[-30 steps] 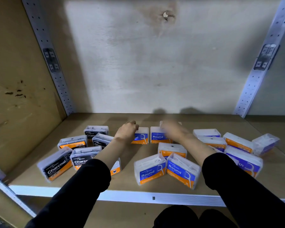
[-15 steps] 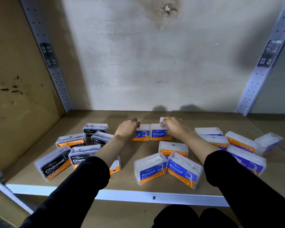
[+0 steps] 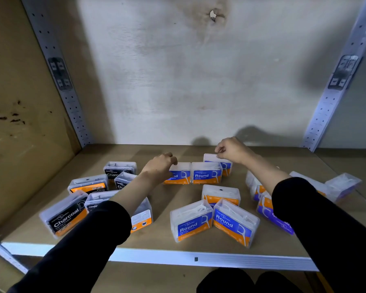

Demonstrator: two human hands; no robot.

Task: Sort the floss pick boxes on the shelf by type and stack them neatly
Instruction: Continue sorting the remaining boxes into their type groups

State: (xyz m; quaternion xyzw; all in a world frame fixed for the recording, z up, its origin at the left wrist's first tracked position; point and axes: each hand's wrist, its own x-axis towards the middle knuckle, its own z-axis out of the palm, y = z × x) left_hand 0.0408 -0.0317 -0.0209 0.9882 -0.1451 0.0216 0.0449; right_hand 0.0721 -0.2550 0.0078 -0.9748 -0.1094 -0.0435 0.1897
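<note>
The left hand [image 3: 159, 166] stays curled over the left end of a blue Round box [image 3: 178, 174] standing upright mid-shelf, fingers clenched on its top corner, much as it was half a second ago. Touching that box on its right stands a second Round box [image 3: 206, 173], label facing the camera. The right hand [image 3: 230, 149] has changed most: earlier it lay low over the top of the second box, and it has since lifted and moved back and to the right, where its fingertips pinch the top edge of a rear Round box [image 3: 224, 162] standing just behind the pair. Whether that box is raised off the shelf [image 3: 178, 249] or only touched cannot be told. The other boxes have not shifted. The black Charcoal boxes [image 3: 66, 214] remain clustered at the left, partly hidden by the left sleeve [image 3: 89, 246]. Two more Round boxes [image 3: 193, 223] lean together in a V near the front edge, with an orange-backed box [image 3: 221, 194] lying just behind them. At the right, the right sleeve [image 3: 317, 220] covers much of a loose group of boxes [image 3: 342, 183], whose labels are too blurred to read.
</note>
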